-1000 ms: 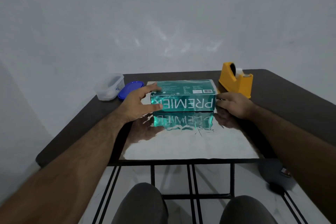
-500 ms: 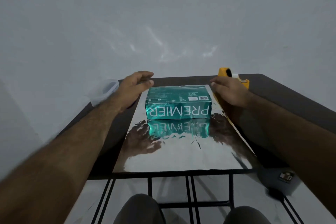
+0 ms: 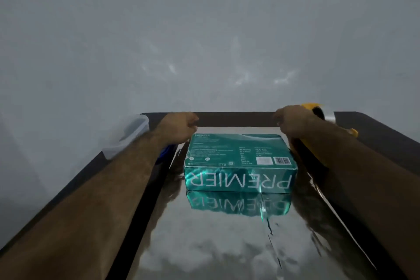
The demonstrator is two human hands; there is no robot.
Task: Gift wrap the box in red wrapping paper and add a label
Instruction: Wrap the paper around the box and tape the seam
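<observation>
Two hands (image 3: 179, 128) (image 3: 292, 120) – far paper edge (image 3: 236, 128), tub (image 3: 127, 135) contents unclear

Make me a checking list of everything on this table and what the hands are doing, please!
Surface: dark table, mostly covered by a shiny silver sheet.
Job's things: teal box lies flat on the sheet, its PREMIER lettering upside down; no label seen.
Clutter: clear tub and blue lid at left; yellow tape dispenser at right.
Hands: left hand and right hand, fingers curled, at the sheet's far edge; grip unclear.
Cables: nothing seen.
Surroundings: plain grey wall.
</observation>
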